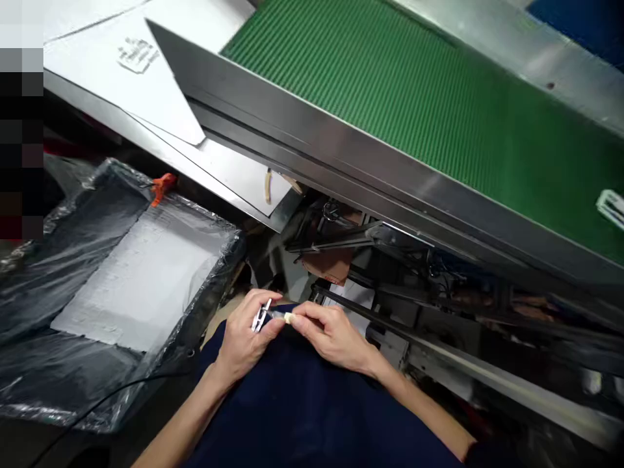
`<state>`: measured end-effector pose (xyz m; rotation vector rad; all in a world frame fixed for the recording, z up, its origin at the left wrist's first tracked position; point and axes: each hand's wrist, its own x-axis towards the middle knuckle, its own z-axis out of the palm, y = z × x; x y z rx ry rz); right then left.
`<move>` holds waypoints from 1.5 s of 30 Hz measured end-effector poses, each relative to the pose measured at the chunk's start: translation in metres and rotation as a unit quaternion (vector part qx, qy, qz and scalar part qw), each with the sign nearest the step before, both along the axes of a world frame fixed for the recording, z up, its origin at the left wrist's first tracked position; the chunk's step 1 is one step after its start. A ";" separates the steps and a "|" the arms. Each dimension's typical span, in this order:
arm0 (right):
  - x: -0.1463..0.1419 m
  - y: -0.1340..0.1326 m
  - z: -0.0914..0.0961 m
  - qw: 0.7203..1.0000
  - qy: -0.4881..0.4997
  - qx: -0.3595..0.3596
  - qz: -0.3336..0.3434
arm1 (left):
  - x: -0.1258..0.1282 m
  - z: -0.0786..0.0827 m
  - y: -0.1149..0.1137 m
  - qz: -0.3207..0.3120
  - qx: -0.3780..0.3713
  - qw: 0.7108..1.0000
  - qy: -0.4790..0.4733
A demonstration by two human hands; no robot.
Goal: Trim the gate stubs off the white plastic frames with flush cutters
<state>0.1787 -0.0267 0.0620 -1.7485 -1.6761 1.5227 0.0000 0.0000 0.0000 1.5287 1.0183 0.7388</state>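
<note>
"What is seen at the left?"

"A film-lined tray [92, 221]. Next, before the navy garment [312, 409], a small white slotted part [260, 317] is held between thumb and fingers by the left hand [246, 331]."

"And rightward?"

"A cream nub [288, 318] is pinched by the right hand [336, 335]; whether it is joined to the part cannot be told."

"How might the part handle?"

"Light and stiff, probably; its thin bars could be snapped, so it is best gripped by its solid edges."

left hand [244, 335] holds white piece [260, 317] | right hand [335, 335] pinches pale-yellow bit [289, 318] | orange clip [162, 186]: film-lined tray [214, 220], far edge | curved strip [268, 186]: worktop [285, 214], near corner
</note>
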 end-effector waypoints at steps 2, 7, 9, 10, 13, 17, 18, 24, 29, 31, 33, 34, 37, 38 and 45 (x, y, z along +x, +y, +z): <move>0.006 -0.006 0.002 1.000 0.006 0.014 -0.002 | 0.003 0.002 -0.002 -0.012 0.014 1.000 0.009; 0.016 -0.018 0.003 0.999 0.018 0.033 -0.009 | 0.010 0.006 -0.006 -0.027 0.051 0.998 0.016; 0.018 -0.022 0.003 0.999 0.022 0.037 -0.012 | 0.011 0.008 -0.007 -0.031 0.065 0.997 0.018; 0.019 -0.024 0.004 0.999 0.024 0.039 -0.014 | 0.011 0.008 -0.007 -0.032 0.071 0.997 0.018; 0.019 -0.027 0.003 0.998 0.031 0.034 -0.030 | 0.013 0.009 -0.009 -0.027 0.062 0.998 0.010; 0.017 -0.026 -0.003 0.992 0.040 0.012 -0.116 | 0.019 0.011 -0.004 0.051 -0.172 0.980 -0.083; 0.016 -0.025 -0.005 0.989 0.043 0.008 -0.140 | 0.021 0.013 -0.002 0.087 -0.269 0.950 -0.129; 0.012 -0.018 -0.015 0.981 0.068 -0.003 -0.184 | 0.025 0.023 0.015 0.175 -0.546 0.762 -0.301; 0.012 -0.016 -0.017 0.978 0.071 -0.006 -0.195 | 0.023 0.023 0.015 0.177 -0.555 0.738 -0.339; 0.012 -0.015 -0.017 0.977 0.075 -0.016 -0.201 | 0.023 0.022 0.016 0.192 -0.555 0.731 -0.347; 0.011 -0.015 -0.018 0.977 0.076 -0.026 -0.196 | 0.024 0.023 0.019 0.201 -0.552 0.728 -0.353; 0.010 -0.014 -0.019 0.979 0.074 -0.030 -0.190 | 0.025 0.023 0.021 0.203 -0.550 0.728 -0.356; 0.006 -0.013 -0.019 0.982 0.064 -0.035 -0.172 | 0.027 0.024 0.022 0.203 -0.543 0.738 -0.347; 0.004 -0.012 -0.019 0.983 0.063 -0.030 -0.170 | 0.027 0.024 0.021 0.204 -0.534 0.747 -0.338; 0.006 -0.014 -0.001 0.991 0.046 0.039 -0.115 | 0.014 0.018 0.003 0.112 -0.191 0.969 -0.114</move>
